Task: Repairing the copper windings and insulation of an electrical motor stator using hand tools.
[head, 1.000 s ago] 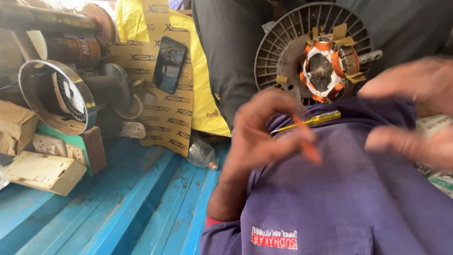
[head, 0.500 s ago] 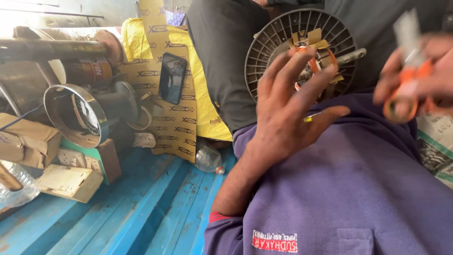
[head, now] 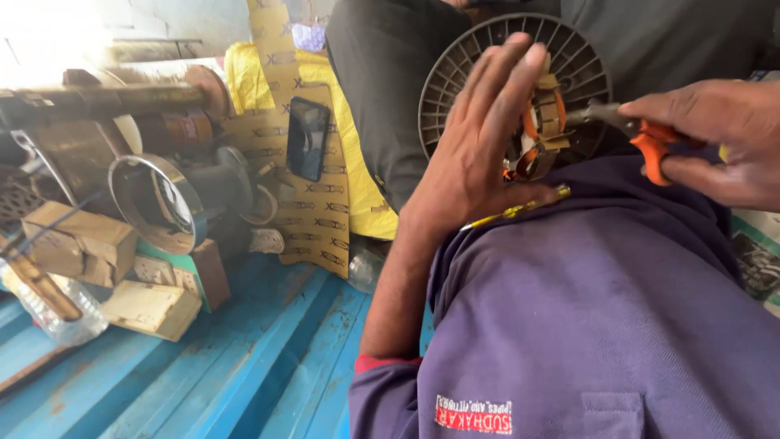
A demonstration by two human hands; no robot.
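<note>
Underfoot, blue ribbed metal sheeting [head: 244,366], scuffed and dusty, running from lower left toward the middle. Piled along its left side: small cardboard boxes [head: 77,240], a crumpled clear plastic bottle [head: 49,313], a shiny round metal housing [head: 158,203] with rusted cylindrical parts behind it. Propped against the pile, a strip of yellow-brown patterned paper [head: 313,195] with a dark phone [head: 308,138] leaning on it, and yellow cloth [head: 357,154] behind. Bright, washed-out light at upper left; pale wall [head: 211,24] beyond.

Filling the lower right, a purple-clothed lap [head: 601,325], with a thin yellow tool [head: 520,210] lying across its upper edge.

Resting at the top of the lap, against a dark-clothed figure [head: 382,97] behind, a round grey finned motor stator [head: 569,73], copper windings and orange binding at its centre.

Left hand [head: 479,154] spread flat and open, fingers together and extended, palm over the stator's left half, gripping nothing; whether actually touching the fins, unclear.

Right hand [head: 715,138] closed around orange-handled pliers [head: 642,134], metal nose pointed left at the windings, just beside the left fingertips
</note>
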